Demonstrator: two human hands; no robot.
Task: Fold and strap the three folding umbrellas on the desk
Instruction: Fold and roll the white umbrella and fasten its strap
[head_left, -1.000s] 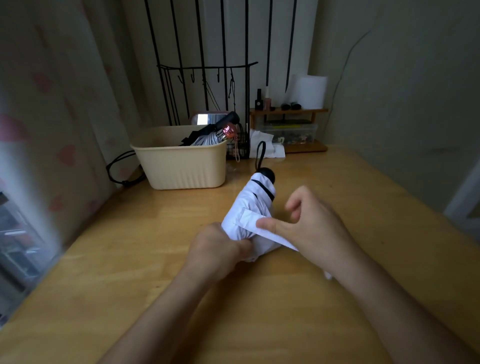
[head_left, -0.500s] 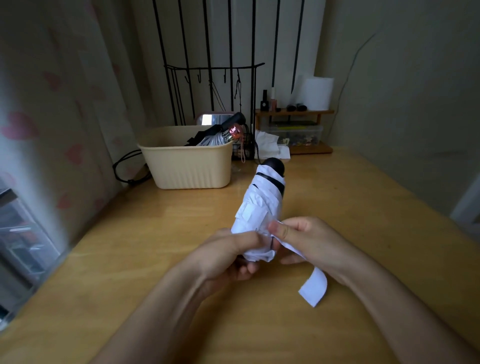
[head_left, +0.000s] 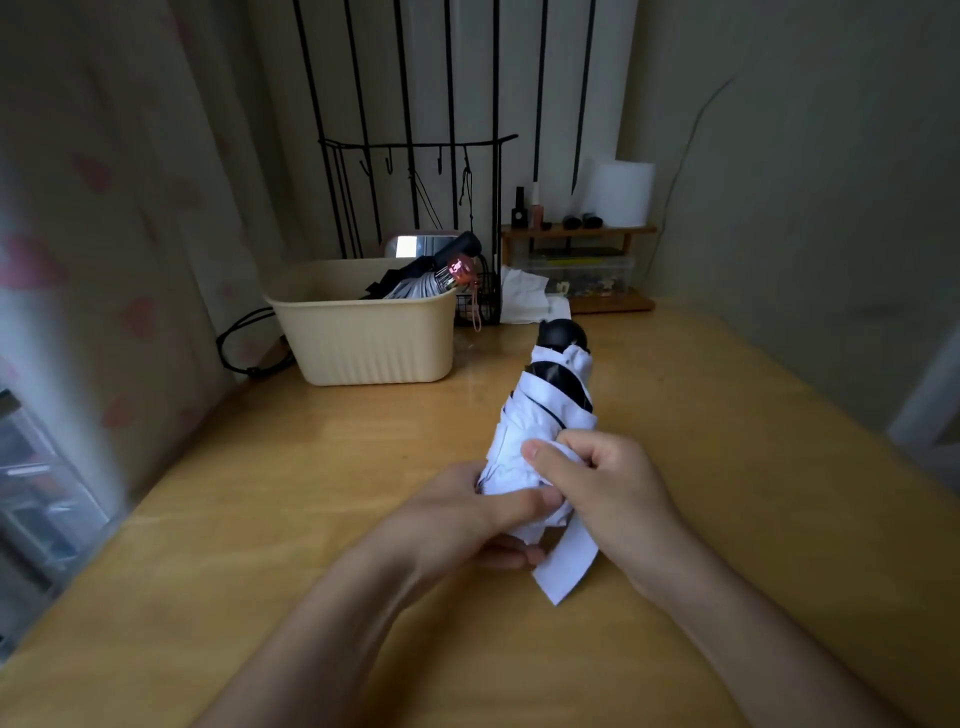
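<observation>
A white folding umbrella (head_left: 540, 415) with a black handle knob (head_left: 563, 332) is held upright and tilted away over the wooden desk (head_left: 311, 493). My left hand (head_left: 467, 514) grips its lower end, thumb across the fabric. My right hand (head_left: 608, 488) grips the canopy from the right, thumb pressing on the folds. The white strap (head_left: 569, 566) hangs loose below my hands. Two more folded umbrellas (head_left: 426, 275), one black and one grey with a pink handle, lie in the beige basket (head_left: 363, 343).
A black wire rack (head_left: 415, 197) stands behind the basket. A small wooden shelf (head_left: 582, 260) with bottles, a paper roll and a clear box sits at the back right. White cloth (head_left: 524, 301) lies beside it. Curtain at left, wall at right.
The umbrella has risen more upright and closer to me. My right hand moved from pulling the strap out sideways to gripping the canopy; the strap now hangs down.
</observation>
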